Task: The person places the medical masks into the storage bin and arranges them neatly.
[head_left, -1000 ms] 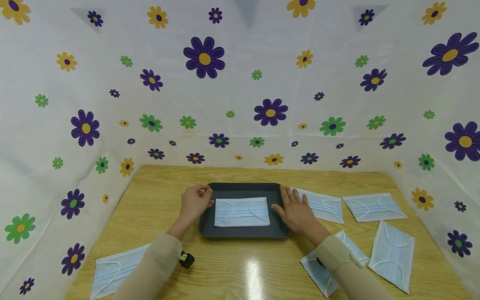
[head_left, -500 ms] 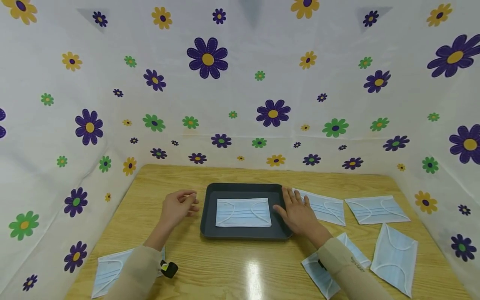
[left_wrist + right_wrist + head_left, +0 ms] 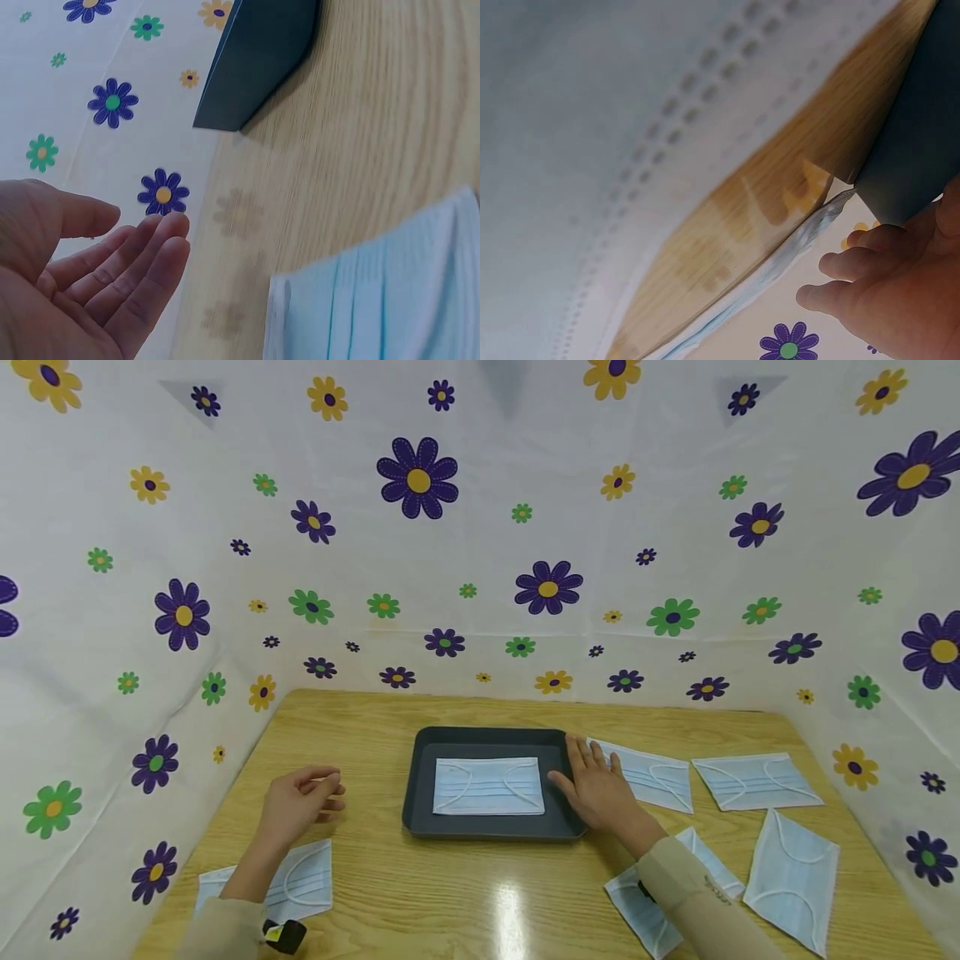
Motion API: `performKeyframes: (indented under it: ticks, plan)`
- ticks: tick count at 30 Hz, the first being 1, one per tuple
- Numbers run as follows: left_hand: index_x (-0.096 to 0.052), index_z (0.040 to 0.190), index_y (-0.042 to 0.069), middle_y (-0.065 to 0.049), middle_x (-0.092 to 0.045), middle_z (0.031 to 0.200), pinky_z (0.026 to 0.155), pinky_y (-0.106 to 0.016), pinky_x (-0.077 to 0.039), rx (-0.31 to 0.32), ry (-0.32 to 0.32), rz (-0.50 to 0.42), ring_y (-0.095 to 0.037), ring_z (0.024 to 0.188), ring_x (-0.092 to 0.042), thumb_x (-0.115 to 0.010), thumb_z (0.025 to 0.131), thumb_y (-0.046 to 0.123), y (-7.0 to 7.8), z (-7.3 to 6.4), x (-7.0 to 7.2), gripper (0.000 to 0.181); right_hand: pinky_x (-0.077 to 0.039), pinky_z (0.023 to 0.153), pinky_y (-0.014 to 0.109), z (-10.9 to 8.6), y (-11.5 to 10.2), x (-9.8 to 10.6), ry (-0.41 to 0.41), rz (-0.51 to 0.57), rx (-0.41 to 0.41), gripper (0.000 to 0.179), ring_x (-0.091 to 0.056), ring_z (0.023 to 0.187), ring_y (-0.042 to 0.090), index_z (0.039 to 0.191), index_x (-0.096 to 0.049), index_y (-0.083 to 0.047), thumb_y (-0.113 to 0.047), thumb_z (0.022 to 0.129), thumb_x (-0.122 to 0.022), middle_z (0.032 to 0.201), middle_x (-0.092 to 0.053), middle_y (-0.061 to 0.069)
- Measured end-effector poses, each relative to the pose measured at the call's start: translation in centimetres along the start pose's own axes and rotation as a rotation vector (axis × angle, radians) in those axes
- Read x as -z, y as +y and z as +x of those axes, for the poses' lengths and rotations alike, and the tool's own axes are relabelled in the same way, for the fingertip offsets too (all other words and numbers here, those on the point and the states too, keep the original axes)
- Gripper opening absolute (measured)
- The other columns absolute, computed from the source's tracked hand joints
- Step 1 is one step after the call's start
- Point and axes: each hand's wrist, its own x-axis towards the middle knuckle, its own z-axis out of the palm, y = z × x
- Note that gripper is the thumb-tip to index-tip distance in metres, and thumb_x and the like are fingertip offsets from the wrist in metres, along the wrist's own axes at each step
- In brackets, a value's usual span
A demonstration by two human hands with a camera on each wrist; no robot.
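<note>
A dark grey tray [image 3: 495,828] lies at the middle of the table with one light blue face mask [image 3: 489,787] flat inside it. My right hand [image 3: 600,787] rests on the tray's right rim, fingers straight; the right wrist view shows those fingers [image 3: 840,266] beside the dark tray wall [image 3: 922,112]. Off to the left of the tray, my left hand [image 3: 300,806] hovers with loosely bent fingers and nothing in them. Below it, partly covered by the forearm, is another face mask [image 3: 309,881], also large in the left wrist view [image 3: 375,292].
Right of the tray lie several more masks: one by the right hand [image 3: 652,781], a mask at the far right [image 3: 756,781], a slanted mask [image 3: 795,877], and a mask partly under the right sleeve [image 3: 637,910]. A flower-printed cloth [image 3: 480,527] surrounds the wooden table [image 3: 420,902].
My left hand has left the tray's left rim and moved left and toward me, over near the left mask. The right hand stays on the right rim.
</note>
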Motion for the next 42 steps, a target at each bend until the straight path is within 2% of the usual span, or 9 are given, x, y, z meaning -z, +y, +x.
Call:
performKeyframes:
  ticks: [4,11,16,23,28,33,37,42]
  plan:
    - [-0.061,0.142,-0.005,-0.011,-0.081,0.105,0.073,-0.031,-0.065,0.03,0.018,0.023,-0.014,0.082,-0.08,-0.066,0.106,0.029,-0.9,-1.1,1.8,0.05,-0.015,0.123,0.077,0.0,0.1,-0.1,-0.003,-0.003,0.004,0.08,-0.021,0.157,0.055,0.167,-0.016,0.004,-0.05,0.113,-0.039,0.169,-0.026,0.031]
    - [-0.058,0.144,-0.007,-0.008,-0.082,0.102,0.074,-0.032,-0.066,0.117,0.073,0.066,-0.013,0.081,-0.08,-0.065,0.107,0.03,-2.8,-2.5,4.6,0.054,-0.016,0.123,0.076,0.0,0.1,0.0,-0.02,-0.007,0.001,0.08,-0.021,0.157,0.055,0.167,-0.015,0.004,-0.05,0.113,-0.039,0.17,-0.025,0.031]
    - [-0.055,0.146,-0.009,-0.007,-0.082,0.099,0.074,-0.032,-0.065,0.165,0.132,0.067,-0.011,0.079,-0.08,-0.065,0.107,0.028,-3.5,-3.7,6.3,0.055,-0.016,0.123,0.076,0.0,0.0,0.0,-0.015,-0.009,-0.001,0.08,-0.021,0.157,0.055,0.167,-0.015,0.004,-0.05,0.113,-0.039,0.169,-0.026,0.031]
    - [-0.058,0.145,-0.007,-0.009,-0.082,0.1,0.069,-0.028,-0.064,0.245,0.245,0.149,-0.01,0.075,-0.079,-0.064,0.106,0.028,-4.5,-5.1,8.5,0.052,-0.014,0.124,0.076,0.0,0.0,-0.2,-0.023,-0.005,-0.007,0.081,-0.02,0.158,0.055,0.167,-0.015,0.004,-0.051,0.113,-0.038,0.17,-0.025,0.031]
    - [-0.056,0.146,-0.006,-0.016,-0.081,0.106,0.068,-0.027,-0.064,0.301,0.269,0.175,-0.014,0.077,-0.079,-0.062,0.107,0.032,-5.7,-5.7,10.1,0.055,-0.014,0.124,0.076,0.1,0.0,-0.1,-0.018,-0.01,-0.005,0.081,-0.02,0.158,0.054,0.167,-0.015,0.004,-0.052,0.113,-0.038,0.17,-0.025,0.031]
    - [-0.057,0.144,-0.007,-0.023,-0.078,0.109,0.065,-0.024,-0.062,0.334,0.309,0.232,-0.016,0.077,-0.078,-0.061,0.107,0.032,-6.7,-6.1,11.1,0.054,-0.016,0.123,0.076,0.1,0.1,-0.1,-0.016,-0.016,-0.001,0.081,-0.021,0.157,0.055,0.167,-0.015,0.004,-0.051,0.113,-0.038,0.17,-0.026,0.031]
    - [-0.061,0.139,-0.008,-0.028,-0.076,0.109,0.057,-0.021,-0.055,0.359,0.376,0.331,-0.019,0.074,-0.073,-0.062,0.106,0.032,-6.9,-6.4,11.3,0.052,-0.016,0.123,0.076,0.2,0.0,-0.1,-0.016,-0.015,-0.003,0.08,-0.022,0.157,0.055,0.167,-0.015,0.004,-0.05,0.113,-0.039,0.169,-0.026,0.031]
    - [-0.063,0.133,-0.01,-0.033,-0.071,0.108,0.055,-0.021,-0.046,0.385,0.44,0.424,-0.03,0.082,-0.067,-0.064,0.104,0.034,-7.0,-6.9,11.3,0.052,-0.016,0.123,0.076,0.2,0.0,0.0,-0.016,-0.013,-0.004,0.08,-0.022,0.157,0.055,0.167,-0.016,0.005,-0.049,0.113,-0.04,0.169,-0.026,0.031]
